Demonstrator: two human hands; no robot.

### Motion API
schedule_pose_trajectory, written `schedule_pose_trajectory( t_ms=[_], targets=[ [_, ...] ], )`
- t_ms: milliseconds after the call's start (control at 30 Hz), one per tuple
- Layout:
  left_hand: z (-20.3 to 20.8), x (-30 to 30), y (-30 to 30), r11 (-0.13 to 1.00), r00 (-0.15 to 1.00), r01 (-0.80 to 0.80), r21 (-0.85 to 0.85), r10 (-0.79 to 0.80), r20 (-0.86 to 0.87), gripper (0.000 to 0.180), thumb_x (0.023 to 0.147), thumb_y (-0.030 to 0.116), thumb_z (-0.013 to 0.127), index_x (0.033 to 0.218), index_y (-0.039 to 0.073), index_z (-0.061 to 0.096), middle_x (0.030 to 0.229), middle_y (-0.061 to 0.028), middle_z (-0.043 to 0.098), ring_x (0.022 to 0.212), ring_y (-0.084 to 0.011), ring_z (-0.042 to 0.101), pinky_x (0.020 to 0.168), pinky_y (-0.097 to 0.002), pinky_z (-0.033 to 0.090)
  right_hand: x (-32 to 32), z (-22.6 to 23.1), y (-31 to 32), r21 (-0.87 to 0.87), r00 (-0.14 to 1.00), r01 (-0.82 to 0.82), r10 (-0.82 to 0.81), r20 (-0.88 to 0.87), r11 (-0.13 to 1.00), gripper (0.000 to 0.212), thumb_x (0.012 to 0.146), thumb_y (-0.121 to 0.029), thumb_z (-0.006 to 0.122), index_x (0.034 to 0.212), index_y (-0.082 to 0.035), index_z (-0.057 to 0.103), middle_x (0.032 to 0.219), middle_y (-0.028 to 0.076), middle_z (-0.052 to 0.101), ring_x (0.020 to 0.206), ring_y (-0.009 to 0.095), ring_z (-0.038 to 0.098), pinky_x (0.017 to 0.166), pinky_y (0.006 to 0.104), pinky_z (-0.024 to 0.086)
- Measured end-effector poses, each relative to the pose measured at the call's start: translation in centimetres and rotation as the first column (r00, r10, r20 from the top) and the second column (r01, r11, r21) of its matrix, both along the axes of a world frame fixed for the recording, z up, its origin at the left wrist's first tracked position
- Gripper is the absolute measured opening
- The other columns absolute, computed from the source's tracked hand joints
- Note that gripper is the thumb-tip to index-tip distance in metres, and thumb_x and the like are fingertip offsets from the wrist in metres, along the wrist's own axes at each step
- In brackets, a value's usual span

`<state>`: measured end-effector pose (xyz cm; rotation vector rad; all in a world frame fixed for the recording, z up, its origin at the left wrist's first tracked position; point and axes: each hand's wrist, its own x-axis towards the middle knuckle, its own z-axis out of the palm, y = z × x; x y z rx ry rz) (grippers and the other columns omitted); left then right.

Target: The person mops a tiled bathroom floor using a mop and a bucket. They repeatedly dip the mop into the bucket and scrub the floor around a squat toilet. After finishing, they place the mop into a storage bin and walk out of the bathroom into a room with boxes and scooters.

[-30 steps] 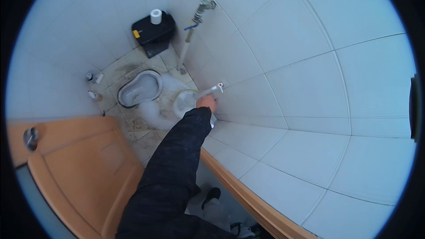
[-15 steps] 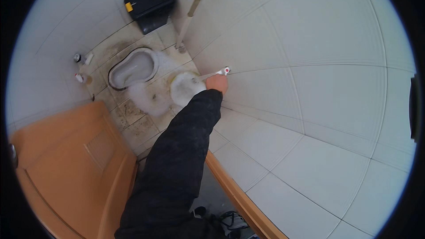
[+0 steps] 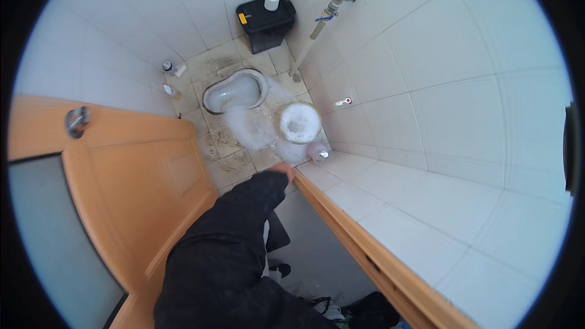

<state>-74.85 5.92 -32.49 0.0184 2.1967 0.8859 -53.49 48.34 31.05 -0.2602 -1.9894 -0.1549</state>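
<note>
My left hand (image 3: 283,171), at the end of a dark sleeve, is beside the top end of an orange wooden door frame (image 3: 332,218). It is small and blurred, so whether its fingers grip the frame cannot be told. Just beyond it stands a pinkish bottle (image 3: 316,152) with a white top. A round bucket (image 3: 300,122) full of white foam sits farther off on the floor, below a white wall tap (image 3: 343,102) with a red mark. Left of the bucket, foam (image 3: 250,128) spreads over the tiles beside a squat toilet (image 3: 239,92). My right hand is out of view.
An orange door (image 3: 140,176) stands open on the left. At the back, a black lidded bin (image 3: 265,21) bears a toilet roll (image 3: 272,0). A pipe (image 3: 309,50) with a blue-handled valve runs down the right wall. Small bottles (image 3: 171,90) stand by the left wall.
My left hand has drawn back from the wall tap to beside the door frame. The view has shifted, showing more of the door and the pinkish bottle.
</note>
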Motion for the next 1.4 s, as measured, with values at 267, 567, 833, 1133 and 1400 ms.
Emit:
schedule_pose_trajectory(
  t_ms=[267, 567, 833, 1133, 1400],
  targets=[
    [3.6, 31.0, -9.3, 0.945, 0.954, 0.079, -0.317, 0.020, 0.299, 0.071, 0.075, 0.065, 0.064, 0.102, 0.000, 0.068, 0.103, -0.0195, 0.069, 0.093, -0.0309, 0.066, 0.083, -0.0418, 0.052, 2.3, 3.3, -4.4, -0.240, 0.866, -0.465, 0.381, -0.325, 0.852, 0.056, 0.098, -0.047, 0.041, 0.138, -0.008, 0.042, 0.138, 0.015, 0.047, 0.129, 0.026, 0.045, 0.104, 0.0439, 0.038],
    [14.1, 33.8, -11.8, 0.948, 0.979, -0.204, -0.244, 0.193, -0.070, 0.064, 0.080, 0.060, 0.063, 0.098, 0.000, 0.070, 0.095, -0.0204, 0.070, 0.094, -0.0309, 0.068, 0.085, -0.0416, 0.051, 1.5, 0.8, -1.7, -0.802, 0.830, -0.514, 0.412, -0.375, 0.305, 0.056, 0.100, -0.045, 0.040, 0.137, -0.003, 0.045, 0.133, 0.017, 0.052, 0.121, 0.028, 0.052, 0.100, 0.0399, 0.043],
    [21.9, 40.3, -12.5, 0.986, 0.939, -0.117, -0.120, 0.150, 0.308, 0.046, 0.087, 0.042, 0.063, 0.101, -0.002, 0.068, 0.091, -0.0178, 0.068, 0.073, -0.0261, 0.065, 0.069, -0.0350, 0.052, -3.1, 1.0, -8.3, -0.737, 0.852, -0.426, 0.507, -0.131, 0.525, 0.056, 0.099, -0.032, 0.047, 0.143, 0.001, 0.036, 0.145, 0.025, 0.038, 0.136, 0.035, 0.038, 0.112, 0.0417, 0.032],
    [25.3, 32.5, 2.0, 0.787, 0.720, 0.617, -0.009, -0.560, 0.411, 0.047, 0.093, 0.039, 0.058, 0.120, 0.001, 0.061, 0.106, -0.0150, 0.065, 0.089, -0.0254, 0.064, 0.081, -0.0368, 0.051, 21.9, -14.0, 0.9, -0.930, 0.856, -0.186, 0.516, 0.006, 0.318, 0.045, 0.094, -0.032, 0.057, 0.123, 0.001, 0.056, 0.103, 0.021, 0.067, 0.094, 0.034, 0.065, 0.083, 0.0404, 0.051],
    [33.6, 35.0, 21.4, 0.340, 0.211, 0.865, 0.368, -0.913, 0.348, 0.044, 0.092, 0.029, 0.063, 0.122, -0.002, 0.059, 0.110, -0.0126, 0.066, 0.102, -0.0210, 0.062, 0.092, -0.0321, 0.047, 63.0, -27.1, -13.4, -0.518, 0.768, 0.546, 0.147, 0.623, -0.658, 0.073, 0.089, -0.060, 0.052, 0.122, 0.005, 0.058, 0.109, 0.021, 0.066, 0.095, 0.032, 0.065, 0.083, 0.0412, 0.051]
  ],
)
